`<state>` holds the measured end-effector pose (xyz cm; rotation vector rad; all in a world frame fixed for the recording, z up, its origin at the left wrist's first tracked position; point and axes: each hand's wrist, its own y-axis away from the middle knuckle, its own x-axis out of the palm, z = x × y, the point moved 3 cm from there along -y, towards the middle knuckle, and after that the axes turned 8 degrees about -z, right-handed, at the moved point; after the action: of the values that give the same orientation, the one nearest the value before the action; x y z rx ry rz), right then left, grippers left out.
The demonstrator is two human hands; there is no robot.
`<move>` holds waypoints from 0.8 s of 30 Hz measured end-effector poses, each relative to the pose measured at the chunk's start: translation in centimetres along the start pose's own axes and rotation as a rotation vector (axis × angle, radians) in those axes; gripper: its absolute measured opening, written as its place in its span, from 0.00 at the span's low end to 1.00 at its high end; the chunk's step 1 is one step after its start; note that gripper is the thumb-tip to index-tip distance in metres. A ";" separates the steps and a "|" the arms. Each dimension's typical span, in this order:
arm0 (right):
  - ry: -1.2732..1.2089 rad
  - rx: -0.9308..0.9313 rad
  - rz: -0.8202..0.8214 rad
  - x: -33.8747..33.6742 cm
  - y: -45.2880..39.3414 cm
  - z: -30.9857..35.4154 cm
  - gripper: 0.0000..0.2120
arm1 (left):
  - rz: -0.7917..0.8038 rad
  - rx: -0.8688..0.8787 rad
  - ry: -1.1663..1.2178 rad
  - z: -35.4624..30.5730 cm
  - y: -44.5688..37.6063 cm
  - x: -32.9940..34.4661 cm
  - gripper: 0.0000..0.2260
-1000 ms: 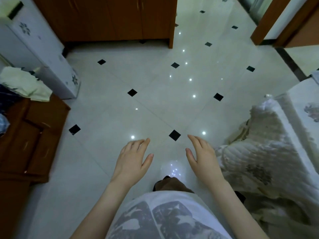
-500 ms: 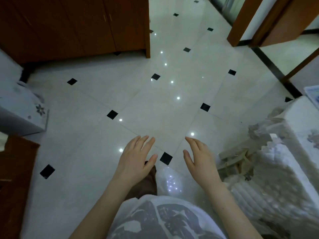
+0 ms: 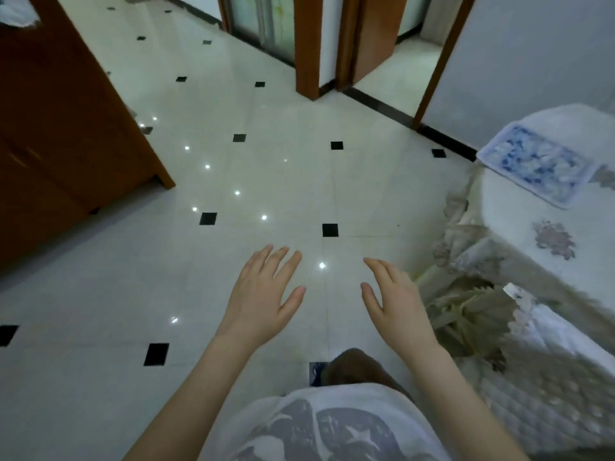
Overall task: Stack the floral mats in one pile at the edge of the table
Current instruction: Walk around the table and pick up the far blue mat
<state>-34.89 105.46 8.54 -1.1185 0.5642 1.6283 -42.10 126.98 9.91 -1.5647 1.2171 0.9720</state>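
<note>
Hovering over bare floor [image 3: 283, 181], left hand [image 3: 263, 294] and right hand [image 3: 396, 304] spread, empty, floral mat [image 3: 539, 168] (blurred, perhaps overhanging) on table [image 3: 532, 234] edge.

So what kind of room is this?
Probably a room in a home: a shiny tiled floor, wooden door frames, a wooden cabinet, and a cloth-covered table with a blue floral mat on it.

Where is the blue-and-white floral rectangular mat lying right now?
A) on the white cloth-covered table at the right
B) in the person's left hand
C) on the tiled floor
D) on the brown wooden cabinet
A: the blue-and-white floral rectangular mat lies flat on the white cloth-covered table, while the left hand and right hand hover empty above the tiled floor.
</note>
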 end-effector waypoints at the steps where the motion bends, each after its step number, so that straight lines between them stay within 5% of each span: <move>1: 0.003 0.027 -0.004 0.2 -1.0 -0.4 0.21 | 0.016 0.020 0.010 0.1 -1.6 0.6 0.25; 11: 0.045 0.170 -0.020 2.3 -15.7 -7.2 0.21 | 0.177 0.129 0.053 0.4 -18.4 7.6 0.25; 24: 0.029 0.331 -0.195 -2.4 -33.6 -15.7 0.20 | 0.126 0.329 0.106 -4.6 -44.9 9.1 0.25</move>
<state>2.24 103.67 8.99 -0.9207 0.6936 1.2974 3.86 125.06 10.81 -1.3046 1.4818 0.7291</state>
